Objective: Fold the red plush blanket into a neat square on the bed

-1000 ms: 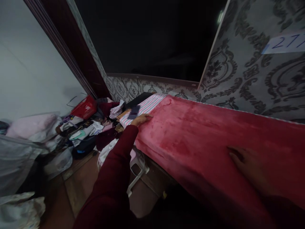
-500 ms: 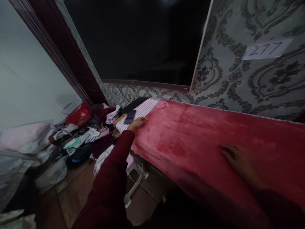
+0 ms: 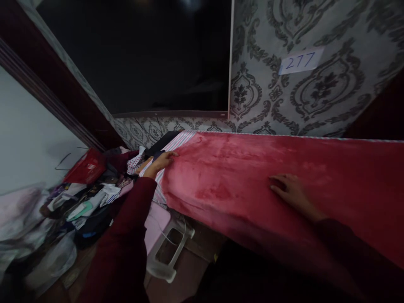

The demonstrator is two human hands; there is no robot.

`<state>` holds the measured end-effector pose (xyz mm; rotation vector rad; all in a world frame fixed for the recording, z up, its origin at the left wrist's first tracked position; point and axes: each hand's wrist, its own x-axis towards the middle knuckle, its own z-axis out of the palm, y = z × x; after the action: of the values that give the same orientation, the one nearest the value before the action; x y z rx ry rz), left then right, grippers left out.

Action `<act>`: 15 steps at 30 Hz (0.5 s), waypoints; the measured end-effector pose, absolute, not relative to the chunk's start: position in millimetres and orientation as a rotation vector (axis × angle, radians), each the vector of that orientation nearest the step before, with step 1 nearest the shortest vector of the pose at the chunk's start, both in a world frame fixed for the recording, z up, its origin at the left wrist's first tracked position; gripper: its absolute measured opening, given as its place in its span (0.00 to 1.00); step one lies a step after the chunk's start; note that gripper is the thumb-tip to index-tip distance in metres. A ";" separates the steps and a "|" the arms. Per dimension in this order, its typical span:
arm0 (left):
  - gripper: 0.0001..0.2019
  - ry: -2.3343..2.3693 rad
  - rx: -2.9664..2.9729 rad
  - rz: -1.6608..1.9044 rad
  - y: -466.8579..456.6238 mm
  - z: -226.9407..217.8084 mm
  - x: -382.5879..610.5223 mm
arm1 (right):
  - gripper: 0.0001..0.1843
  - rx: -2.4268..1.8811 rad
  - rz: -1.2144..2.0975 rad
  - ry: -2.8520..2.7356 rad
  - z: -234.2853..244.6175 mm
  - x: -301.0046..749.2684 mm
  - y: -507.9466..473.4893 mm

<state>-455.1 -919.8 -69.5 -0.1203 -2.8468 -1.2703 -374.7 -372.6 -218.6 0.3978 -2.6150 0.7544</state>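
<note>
Resting two hands on red blanket (image 3: pixel 240 189), neither gripping. Right hand (image 3: pixel 293 193) lying open, fingers slightly curled, mid-blanket. Left hand (image 3: pixel 160 162) lying open at blanket's far corner, holding nothing. One striped sheet (image 3: pixel 178 143) showing past that corner; one red basket (image 3: pixel 85 167) and heaped clothes (image 3: pixel 88 206) left of blanket; one white stool (image 3: pixel 168 252) below its edge.

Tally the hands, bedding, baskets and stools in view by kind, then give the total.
Hands: 2 (left hand, right hand)
Red fleece blanket: 1
Pink-and-white striped sheet: 1
Red basket: 1
White plastic stool: 1
Total: 6
</note>
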 end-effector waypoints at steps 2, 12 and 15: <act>0.14 -2.851 -0.131 -1.247 -919.8 -62.3 -451.3 | 0.22 0.432 0.708 -2.637 -213.1 -371.9 -376.9; 0.18 -2.767 -0.188 -1.232 -919.1 -23.4 -422.3 | 0.31 0.450 0.590 -2.676 -201.6 -363.4 -406.1; 0.19 -2.787 -0.185 -1.076 -920.8 -13.1 -419.6 | 0.32 0.440 0.570 -2.661 -201.8 -360.5 -411.6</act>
<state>-419.6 -920.8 -13.1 -0.1854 -2.7870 -1.0755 -360.5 -411.6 -201.8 0.4400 -2.6605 0.5700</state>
